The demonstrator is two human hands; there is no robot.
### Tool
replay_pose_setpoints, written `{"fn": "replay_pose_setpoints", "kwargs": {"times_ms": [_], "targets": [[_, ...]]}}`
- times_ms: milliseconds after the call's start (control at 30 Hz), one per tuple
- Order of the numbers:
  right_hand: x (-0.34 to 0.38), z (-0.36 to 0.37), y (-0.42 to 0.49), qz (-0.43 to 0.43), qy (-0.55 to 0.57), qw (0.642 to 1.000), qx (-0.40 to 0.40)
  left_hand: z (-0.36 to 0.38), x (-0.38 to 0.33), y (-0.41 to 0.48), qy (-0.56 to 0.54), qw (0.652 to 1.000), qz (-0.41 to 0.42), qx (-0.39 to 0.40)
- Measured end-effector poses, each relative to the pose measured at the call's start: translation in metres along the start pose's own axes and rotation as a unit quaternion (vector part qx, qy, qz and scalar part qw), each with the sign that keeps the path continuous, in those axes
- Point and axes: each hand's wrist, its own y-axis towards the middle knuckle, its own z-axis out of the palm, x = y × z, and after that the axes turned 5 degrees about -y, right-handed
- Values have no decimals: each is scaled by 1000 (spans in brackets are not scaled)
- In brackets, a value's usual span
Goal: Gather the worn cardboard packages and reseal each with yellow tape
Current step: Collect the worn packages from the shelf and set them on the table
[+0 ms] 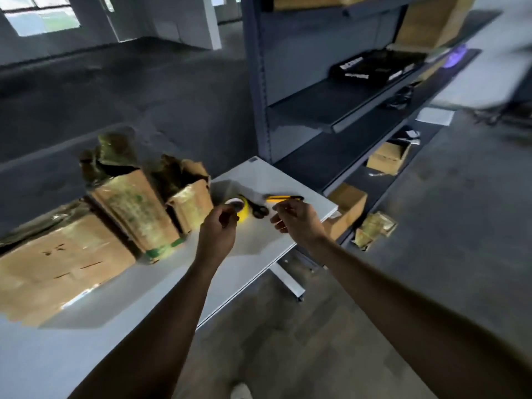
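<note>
Three worn cardboard packages stand on the white table (pixel 288 180): a big flat one (pixel 60 263) at the left, a tall one with green print (pixel 135 208) in the middle, and a small open one (pixel 190 197) beside it. My left hand (pixel 218 228) grips the yellow tape roll (pixel 240 210) just above the table. My right hand (pixel 296 220) hovers to its right with fingers curled, thumb and forefinger close together; whether they pinch the tape end I cannot tell.
Black scissors (pixel 259 210) and a yellow utility knife (pixel 283 198) lie on the table behind my hands. A grey metal shelf rack (pixel 331 110) stands at the right, with more cardboard boxes (pixel 388 156) on its lower shelves and a crumpled package (pixel 374 228) on the floor.
</note>
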Motion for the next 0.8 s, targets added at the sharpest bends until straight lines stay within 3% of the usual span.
{"fn": "replay_pose_setpoints", "kwargs": {"times_ms": [500,800], "targets": [[-119,-230,48,134,-13,975,-177,279,-63,57,-15,974,-1,227],[-127,-348,140,180,-62,953,-235,431,-106,156,-30,952,-4,305]]}}
